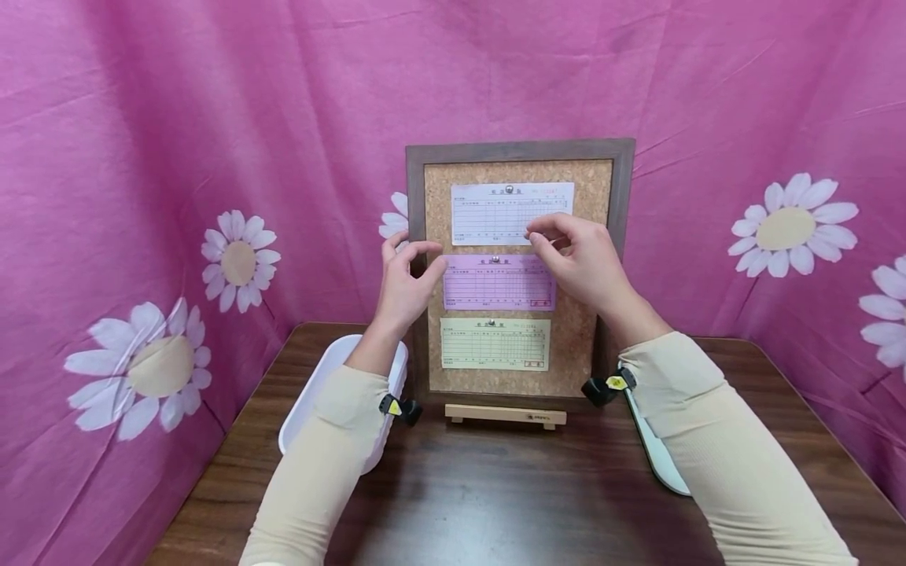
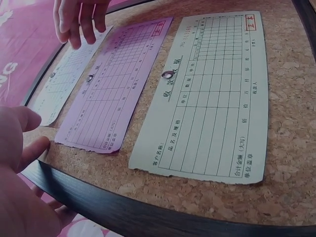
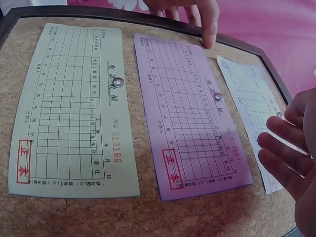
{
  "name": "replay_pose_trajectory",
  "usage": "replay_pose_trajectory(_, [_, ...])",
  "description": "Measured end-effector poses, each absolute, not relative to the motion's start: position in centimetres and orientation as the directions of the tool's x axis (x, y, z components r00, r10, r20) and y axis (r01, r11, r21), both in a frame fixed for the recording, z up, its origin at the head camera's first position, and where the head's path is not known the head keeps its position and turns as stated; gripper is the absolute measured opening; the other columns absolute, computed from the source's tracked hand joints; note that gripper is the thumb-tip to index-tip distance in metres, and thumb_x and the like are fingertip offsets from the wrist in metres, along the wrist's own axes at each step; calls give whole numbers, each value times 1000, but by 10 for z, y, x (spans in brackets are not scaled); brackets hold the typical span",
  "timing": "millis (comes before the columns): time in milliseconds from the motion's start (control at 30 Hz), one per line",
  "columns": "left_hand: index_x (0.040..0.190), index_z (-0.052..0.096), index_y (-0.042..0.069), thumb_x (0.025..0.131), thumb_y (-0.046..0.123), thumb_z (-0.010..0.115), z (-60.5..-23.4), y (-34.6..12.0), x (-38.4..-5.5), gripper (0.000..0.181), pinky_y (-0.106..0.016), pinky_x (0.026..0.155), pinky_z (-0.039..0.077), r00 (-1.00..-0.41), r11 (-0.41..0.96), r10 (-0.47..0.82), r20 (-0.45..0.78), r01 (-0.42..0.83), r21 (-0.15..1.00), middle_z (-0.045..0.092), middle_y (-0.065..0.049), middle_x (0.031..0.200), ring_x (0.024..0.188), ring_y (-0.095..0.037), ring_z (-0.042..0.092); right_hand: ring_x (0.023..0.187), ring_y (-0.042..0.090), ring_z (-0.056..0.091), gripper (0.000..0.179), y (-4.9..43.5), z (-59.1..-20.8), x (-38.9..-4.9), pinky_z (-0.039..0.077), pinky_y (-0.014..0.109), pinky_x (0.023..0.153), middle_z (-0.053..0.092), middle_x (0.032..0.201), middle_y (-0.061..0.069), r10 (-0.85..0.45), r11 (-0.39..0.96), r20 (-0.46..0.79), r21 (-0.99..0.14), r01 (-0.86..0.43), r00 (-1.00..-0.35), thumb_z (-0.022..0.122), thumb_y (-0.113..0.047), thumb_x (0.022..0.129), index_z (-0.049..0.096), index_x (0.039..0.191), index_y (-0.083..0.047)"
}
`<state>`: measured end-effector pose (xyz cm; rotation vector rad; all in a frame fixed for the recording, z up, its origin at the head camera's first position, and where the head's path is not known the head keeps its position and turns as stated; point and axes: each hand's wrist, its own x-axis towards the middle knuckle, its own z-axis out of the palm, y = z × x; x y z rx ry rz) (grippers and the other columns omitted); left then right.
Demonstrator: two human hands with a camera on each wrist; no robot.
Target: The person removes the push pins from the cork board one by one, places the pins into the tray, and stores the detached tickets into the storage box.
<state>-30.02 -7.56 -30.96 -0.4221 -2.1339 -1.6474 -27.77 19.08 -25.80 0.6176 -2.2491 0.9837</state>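
A framed cork board [image 1: 575, 338] stands upright, bearing three printed receipt slips in a column. The white slip [image 1: 488, 214] is on top, the purple slip [image 1: 488, 284] in the middle, the pale green slip [image 1: 495, 346] below. Each has a silver pushpin [image 2: 168, 74] near its heading. At the board's left edge is my left hand [image 1: 406, 287], thumb and index apart over the frame side, other fingers outside it; whether it touches is unclear. My right hand [image 1: 583, 259] hovers before the white slip's lower right corner, fingers loosely bent [image 3: 284, 133], holding nothing visible.
A small wooden easel [image 1: 504, 415] supports the board on a dark wood table [image 1: 488, 503]. A white tray [image 1: 300, 417] lies left, partly under my left forearm. Beneath the right forearm shows a pale green flat item [image 1: 661, 456]. Pink curtain [image 1: 340, 94] hangs behind.
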Motion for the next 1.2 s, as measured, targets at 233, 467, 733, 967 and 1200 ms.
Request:
replay_pose_trajectory(233, [116, 79, 1, 96, 18, 74, -306, -67, -302, 27, -51, 133, 25, -861, 250, -45, 507, 482, 840, 28, -21, 167, 159, -36, 27, 88, 31, 76, 20, 186, -255, -280, 47, 6, 76, 82, 105, 18, -171, 620, 677, -491, -612, -716, 65, -10, 105, 79, 116, -1])
replay_pose_trajectory(467, [112, 81, 0, 95, 16, 74, -306, -58, -304, 24, -47, 132, 27, -856, 230, -106, 505, 474, 850, 29, -21, 167, 157, -36, 30, 89, 30, 75, 22, 184, -254, -282, 50, 10, 78, 82, 104, 17, -157, 632, 668, -498, -594, -727, 63, -12, 106, 78, 116, -1])
replay_pose_trajectory(733, [110, 81, -2, 91, 12, 76, -303, -48, -303, 24, -42, 125, 34, -849, 184, -153, 506, 479, 858, 30, -20, 162, 147, -33, 38, 87, 28, 73, 22, 182, -253, -282, 49, 11, 76, 82, 104, 16, -128, 623, 663, -525, -579, -738, 62, -13, 105, 79, 116, -2])
replay_pose_trajectory(967, [108, 82, 2, 90, 18, 80, -302, -44, -303, 24, -47, 129, 25, -851, 220, -178, 493, 454, 863, 30, -18, 163, 151, -35, 30, 86, 28, 74, 22, 179, -251, -284, 47, 8, 75, 82, 105, 17, -134, 600, 668, -533, -597, -732, 62, -12, 106, 79, 115, -2])
replay_pose_trajectory(1200, [104, 83, 4, 89, 21, 81, -300, -41, -305, 23, -47, 130, 24, -851, 235, -210, 481, 434, 870, 33, -17, 162, 152, -34, 30, 83, 24, 71, 22, 177, -251, -288, 47, 9, 74, 82, 102, 17, -112, 601, 673, -541, -589, -731, 63, -13, 105, 80, 116, -3])
